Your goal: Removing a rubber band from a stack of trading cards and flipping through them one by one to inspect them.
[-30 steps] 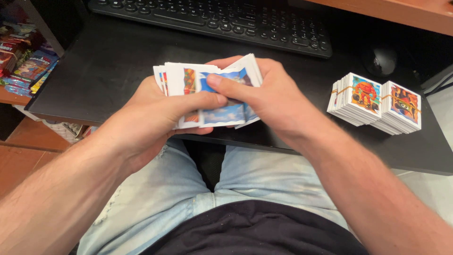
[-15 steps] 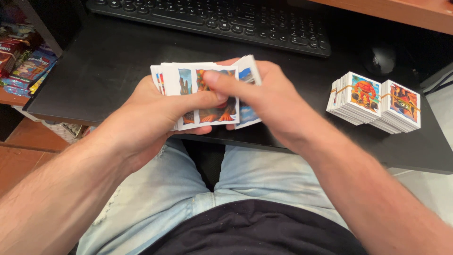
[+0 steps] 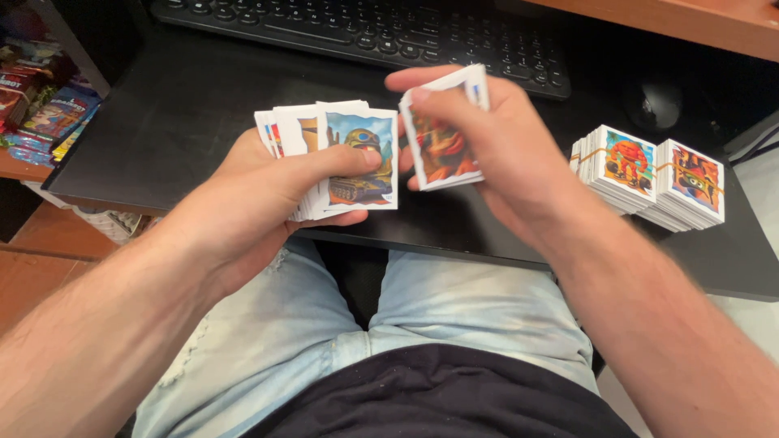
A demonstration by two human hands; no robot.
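— So, where do the cards sit right now?

— Split in two. The left hand [image 3: 268,191] grips a fanned stack of picture cards [image 3: 329,158], thumb pressed flat across the top card, fingers curled under. The right hand [image 3: 495,154] is closed on a smaller packet of cards [image 3: 442,138], thumb on its face, lifted just clear of the stack and tilted.

— How would you handle this well?

— Keep the left thumb light, I'd judge, so only the top card slides; pinch the packet near its edges so it doesn't splay.

— Any room to move?

— Some. Both hands hover over the front edge of the black desk [image 3: 187,105], above the lap. The keyboard [image 3: 365,32] lies close behind the right hand's knuckles. Two banded card stacks [image 3: 645,174] stand well apart to the right, near the mouse [image 3: 653,101].
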